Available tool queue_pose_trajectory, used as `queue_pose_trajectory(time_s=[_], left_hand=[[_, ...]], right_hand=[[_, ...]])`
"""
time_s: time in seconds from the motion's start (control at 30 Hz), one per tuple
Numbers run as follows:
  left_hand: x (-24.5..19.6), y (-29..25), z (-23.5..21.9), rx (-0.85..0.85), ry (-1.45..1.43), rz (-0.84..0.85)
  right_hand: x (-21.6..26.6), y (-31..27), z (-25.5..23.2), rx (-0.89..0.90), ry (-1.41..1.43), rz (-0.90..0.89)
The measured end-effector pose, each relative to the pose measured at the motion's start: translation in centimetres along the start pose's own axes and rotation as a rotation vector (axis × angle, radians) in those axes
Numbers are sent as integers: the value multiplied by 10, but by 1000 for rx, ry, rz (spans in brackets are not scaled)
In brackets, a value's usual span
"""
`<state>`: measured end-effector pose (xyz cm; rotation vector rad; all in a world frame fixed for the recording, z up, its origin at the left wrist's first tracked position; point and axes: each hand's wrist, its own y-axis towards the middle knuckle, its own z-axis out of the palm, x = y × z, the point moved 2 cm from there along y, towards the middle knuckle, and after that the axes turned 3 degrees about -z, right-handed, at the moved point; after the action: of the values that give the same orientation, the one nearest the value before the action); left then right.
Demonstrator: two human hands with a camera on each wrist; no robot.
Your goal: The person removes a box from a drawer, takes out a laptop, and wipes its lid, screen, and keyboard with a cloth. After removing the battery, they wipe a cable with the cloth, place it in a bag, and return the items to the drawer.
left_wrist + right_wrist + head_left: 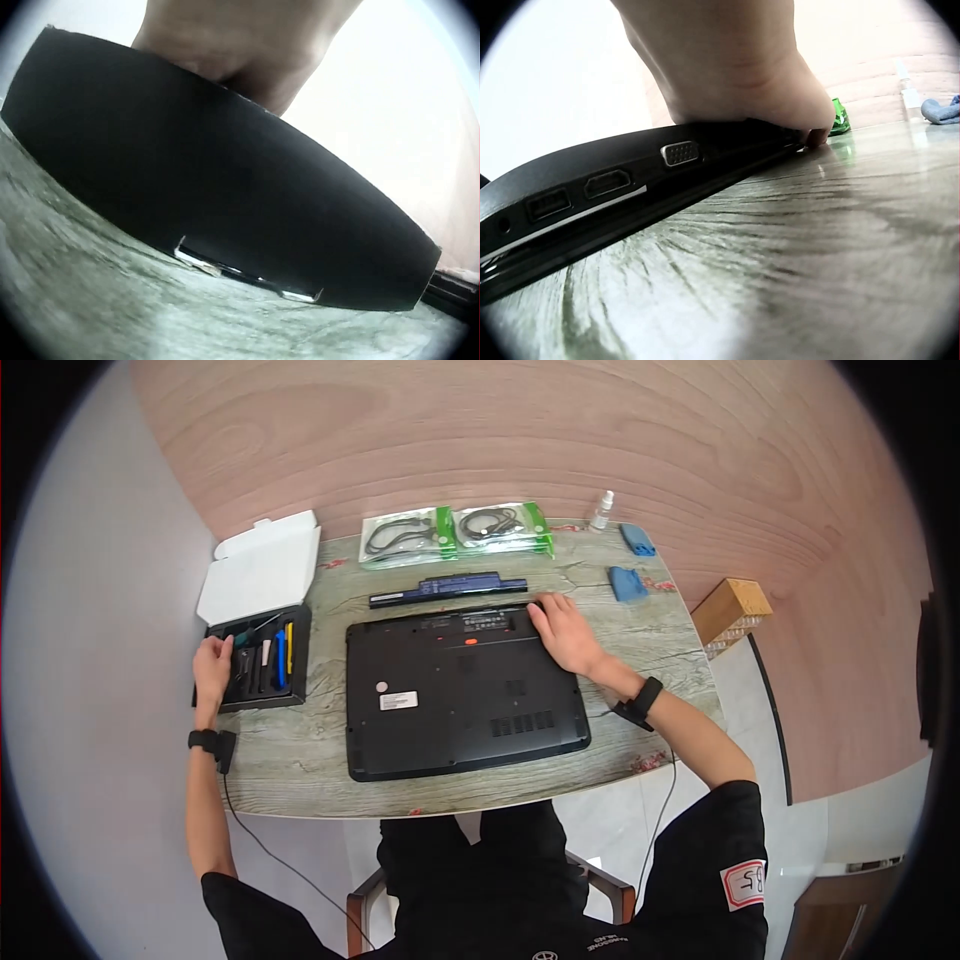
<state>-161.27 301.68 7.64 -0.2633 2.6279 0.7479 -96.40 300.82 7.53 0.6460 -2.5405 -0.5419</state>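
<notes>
A black laptop [450, 705] lies upside down on the table, its underside facing up. My right hand [568, 635] rests on its far right corner, with the fingertips at the back edge. In the right wrist view, that hand [735, 75] lies over the laptop's side [585, 176], where several ports show. At the left, my left hand [212, 668] is over the black tool box [275, 698], pinching a screwdriver [243, 638] with a dark green handle that slants across the tools. The box's wall [217, 180] hides the left fingers in the left wrist view.
A laptop battery [450, 588] lies behind the laptop. Farther back are two bagged cables [405, 540], a spray bottle [602, 510] and two blue cloths [627, 585]. The box's white lid [260, 575] stands raised. Blue and yellow tools [281, 655] sit inside the box.
</notes>
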Motion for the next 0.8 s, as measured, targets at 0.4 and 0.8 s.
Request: queue_pose_trajectory(time_s=[0.4, 0.8], left_hand=[[-46, -13, -24, -195, 50, 2], [-38, 1, -66, -484, -357, -221]], right_hand=[[2, 0, -4, 23, 7, -14], [0, 1, -5, 46, 14, 9]])
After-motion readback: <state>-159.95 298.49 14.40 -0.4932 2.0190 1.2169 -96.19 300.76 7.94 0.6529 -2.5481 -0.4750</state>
